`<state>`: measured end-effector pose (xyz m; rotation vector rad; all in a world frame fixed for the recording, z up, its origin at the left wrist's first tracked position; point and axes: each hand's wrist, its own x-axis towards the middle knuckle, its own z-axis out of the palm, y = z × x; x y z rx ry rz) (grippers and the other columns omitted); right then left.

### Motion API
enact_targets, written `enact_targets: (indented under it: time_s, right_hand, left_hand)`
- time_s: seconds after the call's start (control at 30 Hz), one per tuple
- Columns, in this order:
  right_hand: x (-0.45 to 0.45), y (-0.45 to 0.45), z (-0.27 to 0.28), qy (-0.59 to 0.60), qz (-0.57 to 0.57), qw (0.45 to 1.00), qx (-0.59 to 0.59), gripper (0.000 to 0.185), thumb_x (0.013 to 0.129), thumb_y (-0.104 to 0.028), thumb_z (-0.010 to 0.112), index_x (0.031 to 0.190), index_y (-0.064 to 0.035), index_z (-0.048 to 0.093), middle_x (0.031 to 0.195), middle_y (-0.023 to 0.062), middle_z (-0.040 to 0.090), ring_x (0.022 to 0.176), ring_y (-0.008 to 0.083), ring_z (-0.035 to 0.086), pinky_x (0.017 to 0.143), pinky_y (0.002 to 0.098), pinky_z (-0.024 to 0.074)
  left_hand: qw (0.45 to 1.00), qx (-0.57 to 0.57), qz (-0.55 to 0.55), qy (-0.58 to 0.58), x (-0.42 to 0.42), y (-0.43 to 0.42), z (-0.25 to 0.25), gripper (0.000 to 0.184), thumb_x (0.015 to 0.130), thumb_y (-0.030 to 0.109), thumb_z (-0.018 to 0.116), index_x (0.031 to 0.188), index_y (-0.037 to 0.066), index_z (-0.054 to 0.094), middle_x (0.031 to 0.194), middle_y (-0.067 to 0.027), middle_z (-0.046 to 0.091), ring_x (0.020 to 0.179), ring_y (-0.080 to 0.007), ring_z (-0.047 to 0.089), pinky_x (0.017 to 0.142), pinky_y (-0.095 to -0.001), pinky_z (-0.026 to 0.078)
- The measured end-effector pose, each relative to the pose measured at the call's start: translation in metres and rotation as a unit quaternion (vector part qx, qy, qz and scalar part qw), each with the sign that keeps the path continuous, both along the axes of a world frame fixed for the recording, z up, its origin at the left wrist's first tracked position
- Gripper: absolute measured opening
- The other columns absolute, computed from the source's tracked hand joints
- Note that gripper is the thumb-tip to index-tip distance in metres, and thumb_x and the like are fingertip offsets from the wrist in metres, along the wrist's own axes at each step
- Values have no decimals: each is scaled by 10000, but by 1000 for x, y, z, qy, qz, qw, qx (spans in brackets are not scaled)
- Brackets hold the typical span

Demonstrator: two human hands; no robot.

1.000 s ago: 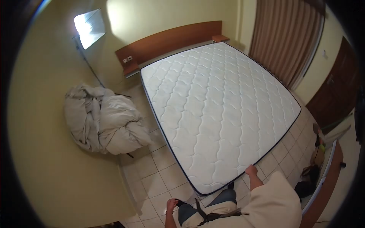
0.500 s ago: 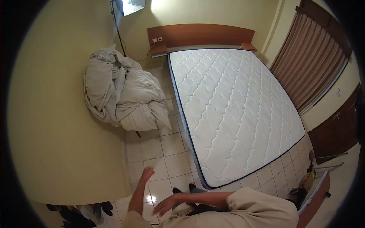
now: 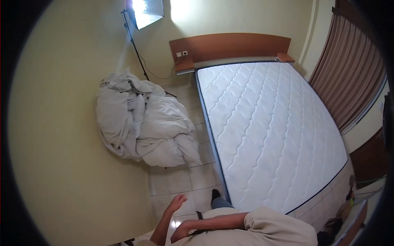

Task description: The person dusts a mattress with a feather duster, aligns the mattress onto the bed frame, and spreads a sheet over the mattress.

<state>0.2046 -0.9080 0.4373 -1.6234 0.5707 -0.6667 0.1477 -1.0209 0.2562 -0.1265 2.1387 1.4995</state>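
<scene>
My left hand (image 3: 177, 202) is held out over the tiled floor, fingers loosely bent and slightly apart, with nothing in it. Close to my body, my right hand (image 3: 180, 232) hangs low across the front of my beige shirt (image 3: 279, 229). It holds nothing that I can see; its fingers point down and look loose, partly blurred. Ahead of both hands is a heaped white-grey duvet (image 3: 164, 119), bunched against the wall on the left. To the right lies a bare white quilted mattress (image 3: 271, 135) with dark blue edging. Neither hand touches the duvet or the mattress.
A wooden headboard (image 3: 230, 47) stands at the mattress's far end. A lit softbox lamp (image 3: 148, 14) on a stand rises behind the duvet, its cable (image 3: 158, 77) running to a wall socket. Brown curtains (image 3: 349, 69) hang at right. A tiled floor strip (image 3: 201, 176) runs beside the bed.
I have moved forward along the bed, and the duvet and mattress appear lower in view. My right hand has drawn back toward my body; my left hand stays out in front.
</scene>
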Motion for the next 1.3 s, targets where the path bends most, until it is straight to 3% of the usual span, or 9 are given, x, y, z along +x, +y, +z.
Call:
enact_targets:
  time_s: [0.17, 0.2, 0.4, 0.53, 0.63, 0.83, 1.07, 1.2, 1.3]
  right_hand:
    - [-131, 88, -38, -223, -289, 899, 241, 484, 1038, -314, 480, 1414, -11, 509, 1375, 96, 594, 1225, 182, 562, 1025, 346, 446]
    - [-162, 102, -36, -113, -366, 881, 279, 482, 1047, -323, 489, 1447, -55, 487, 1389, 75, 584, 1219, 165, 572, 1026, 348, 448]
    - [-292, 206, -141, -156, -729, 562, 357, 358, 1040, -256, 520, 1320, -41, 574, 1124, 107, 711, 966, 159, 690, 822, 280, 543]
    - [-327, 278, -223, -176, -862, 317, 354, 275, 979, -205, 566, 1155, -5, 629, 924, 130, 720, 742, 180, 699, 624, 299, 548]
    - [-328, 301, -235, -146, -857, 242, 430, 318, 985, -241, 545, 1192, -9, 612, 988, 143, 720, 828, 210, 716, 651, 318, 565]
    - [-309, 237, -218, -261, -869, 131, 400, 323, 947, -245, 566, 1186, -36, 626, 959, 134, 732, 760, 200, 714, 611, 313, 564]
    - [-349, 136, -191, -245, -881, 169, 368, 263, 1000, -264, 553, 1128, -68, 671, 928, 46, 717, 737, 107, 656, 625, 252, 528]
    - [-444, 72, -83, -214, -858, 382, 269, 422, 1011, -358, 575, 1331, -83, 585, 1112, 60, 684, 965, 120, 640, 823, 279, 513]
    - [-510, 4, -11, -410, -786, 435, 157, 657, 975, -411, 625, 1482, -76, 376, 1346, 111, 570, 1181, 206, 586, 974, 366, 490]
  left_hand:
    - [901, 94, 399, -139, 41, -15, 31, 280, 981, 295, 573, 1067, 46, 667, 1005, -81, 716, 933, -167, 670, 822, -321, 522]
    - [864, 115, 473, -125, 49, -24, 34, 271, 975, 306, 579, 1044, 62, 676, 981, -72, 715, 907, -163, 672, 796, -313, 523]
    - [887, -211, 348, 217, -123, -143, 60, 280, 903, 218, 701, 1058, -10, 652, 1086, -157, 673, 1028, -275, 640, 947, -383, 485]
    - [709, -359, 327, 512, -329, -209, 200, 711, 788, 298, 819, 1338, -14, 494, 1321, -215, 558, 1286, -417, 473, 1115, -508, 338]
    - [558, -494, 383, 546, -448, -235, 315, 949, 704, 452, 868, 1408, -13, 433, 1333, -238, 554, 1268, -420, 493, 1092, -502, 363]
    - [793, -440, 292, 304, -584, -331, 296, 671, 734, 358, 843, 1187, -69, 593, 1066, -247, 678, 1026, -413, 647, 869, -487, 506]
    - [861, -315, 170, 361, -503, -262, 222, 511, 776, 359, 823, 1016, -49, 627, 992, -244, 618, 959, -420, 581, 847, -490, 453]
    - [918, -244, -82, 300, -422, -175, 195, 373, 709, 206, 811, 1034, 58, 699, 977, -189, 705, 928, -422, 649, 804, -496, 503]
    - [908, -235, -302, 168, -395, -126, 186, 310, 760, 235, 753, 1012, 65, 692, 962, -192, 696, 870, -360, 674, 741, -425, 522]
